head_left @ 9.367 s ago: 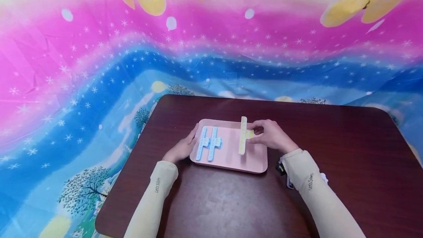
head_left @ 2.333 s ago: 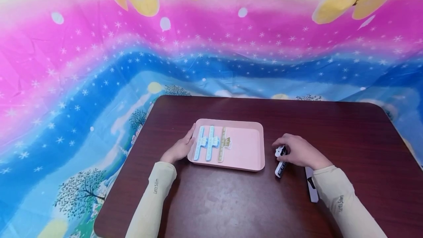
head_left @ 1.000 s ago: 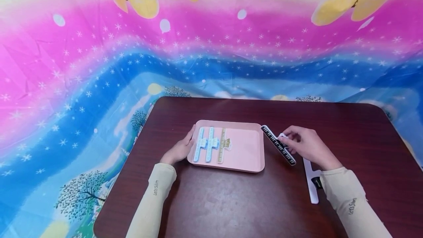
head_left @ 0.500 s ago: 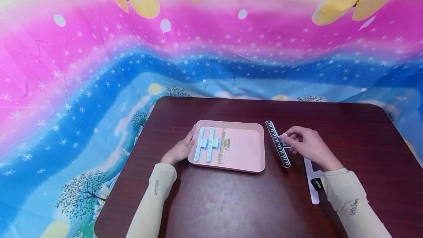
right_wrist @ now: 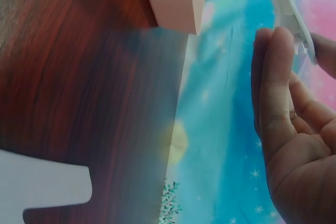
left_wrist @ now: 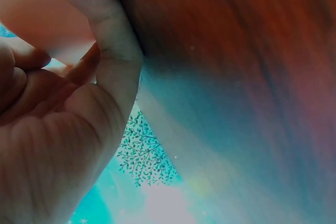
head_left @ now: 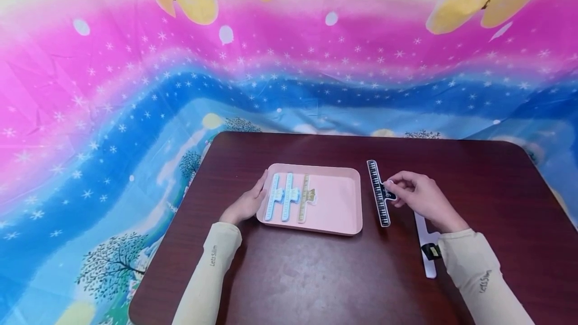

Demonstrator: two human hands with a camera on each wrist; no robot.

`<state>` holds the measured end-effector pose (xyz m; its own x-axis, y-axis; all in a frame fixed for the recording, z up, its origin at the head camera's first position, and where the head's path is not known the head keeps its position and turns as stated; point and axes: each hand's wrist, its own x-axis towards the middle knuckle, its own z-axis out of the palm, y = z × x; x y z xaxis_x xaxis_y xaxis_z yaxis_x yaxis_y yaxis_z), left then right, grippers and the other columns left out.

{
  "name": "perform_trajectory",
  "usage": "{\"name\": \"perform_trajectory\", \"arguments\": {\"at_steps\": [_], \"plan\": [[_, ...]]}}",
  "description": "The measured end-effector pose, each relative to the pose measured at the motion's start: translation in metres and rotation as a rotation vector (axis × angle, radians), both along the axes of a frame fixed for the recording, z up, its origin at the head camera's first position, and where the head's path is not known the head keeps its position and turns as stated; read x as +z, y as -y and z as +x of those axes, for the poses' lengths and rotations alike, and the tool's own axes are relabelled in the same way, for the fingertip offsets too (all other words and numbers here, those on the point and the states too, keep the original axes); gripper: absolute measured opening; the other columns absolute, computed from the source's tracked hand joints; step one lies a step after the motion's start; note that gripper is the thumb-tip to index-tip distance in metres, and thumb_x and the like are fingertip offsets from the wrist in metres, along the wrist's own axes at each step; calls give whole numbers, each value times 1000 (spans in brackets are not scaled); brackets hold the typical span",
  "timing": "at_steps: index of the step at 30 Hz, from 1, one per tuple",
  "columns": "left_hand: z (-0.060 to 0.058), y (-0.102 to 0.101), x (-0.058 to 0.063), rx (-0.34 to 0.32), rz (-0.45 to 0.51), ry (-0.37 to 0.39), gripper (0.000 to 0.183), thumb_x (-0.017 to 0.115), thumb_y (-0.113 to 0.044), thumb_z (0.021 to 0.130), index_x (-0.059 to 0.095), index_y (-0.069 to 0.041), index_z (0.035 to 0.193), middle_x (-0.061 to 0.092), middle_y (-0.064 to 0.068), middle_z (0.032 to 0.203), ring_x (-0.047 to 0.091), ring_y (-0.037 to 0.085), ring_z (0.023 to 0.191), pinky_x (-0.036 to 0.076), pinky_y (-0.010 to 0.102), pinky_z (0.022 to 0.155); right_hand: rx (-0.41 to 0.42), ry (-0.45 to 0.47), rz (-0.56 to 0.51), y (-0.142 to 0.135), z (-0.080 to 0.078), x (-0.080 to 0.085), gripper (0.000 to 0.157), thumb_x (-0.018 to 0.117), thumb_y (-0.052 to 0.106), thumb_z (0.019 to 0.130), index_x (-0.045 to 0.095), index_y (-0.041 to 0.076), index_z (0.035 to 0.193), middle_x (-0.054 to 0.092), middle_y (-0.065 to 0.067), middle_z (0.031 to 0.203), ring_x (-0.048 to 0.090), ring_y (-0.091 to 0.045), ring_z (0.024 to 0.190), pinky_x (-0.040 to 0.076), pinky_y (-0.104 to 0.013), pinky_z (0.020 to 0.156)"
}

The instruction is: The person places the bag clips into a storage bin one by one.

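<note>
My right hand (head_left: 420, 194) pinches a black-and-white piano-key clip (head_left: 378, 193) by its handle, between thumb and fingers. The long bar hangs above the table, to the right of the pink tray (head_left: 338, 229); in the right wrist view the clip's white edge (right_wrist: 289, 9) shows past the fingertips. My left hand (head_left: 246, 204) rests against the tray's left wall, its fingers laid along the side. Inside the tray, two blue-and-white clips (head_left: 273, 197) and a gold-and-clear clip (head_left: 303, 198) lie side by side at the left.
A white clip (head_left: 424, 245) with a black handle lies on the dark wooden table (head_left: 307, 275), partly under the right sleeve (head_left: 469, 255). Behind the table hangs a colourful cloth backdrop (head_left: 289, 64).
The gold-and-clear clip went from my right hand into the tray. The right hand then lifted the black-and-white clip off the table and has since turned it more upright. Left hand stays.
</note>
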<state>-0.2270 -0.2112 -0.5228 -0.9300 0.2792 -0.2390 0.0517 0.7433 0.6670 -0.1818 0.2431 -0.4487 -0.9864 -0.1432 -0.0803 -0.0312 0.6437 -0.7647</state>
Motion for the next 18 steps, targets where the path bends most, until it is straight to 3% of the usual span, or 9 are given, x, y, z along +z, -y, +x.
{"name": "perform_trajectory", "arguments": {"at_steps": [4,9,18], "plan": [[-1,-1,0,1,6,8,63,33,-30,114,2,-27,169,18,10,174,37,39,151,27,55,125,-7,18,-52,0,0,0,36,66,34,104,70,3,123,77,-12,95,77,-27,78,59,-30,76],[-1,-1,0,4,10,12,63,34,-30,114,3,-25,169,16,9,174,34,38,153,25,56,125,-10,45,-75,1,0,-1,40,65,36,103,69,3,125,78,-12,100,77,-20,79,58,-25,77],[0,-1,0,2,6,6,63,33,-29,114,4,-24,169,14,9,175,31,38,154,24,56,126,-8,64,-77,4,-2,-1,41,64,37,104,69,3,126,79,-11,101,77,-27,84,58,-29,80]]}}
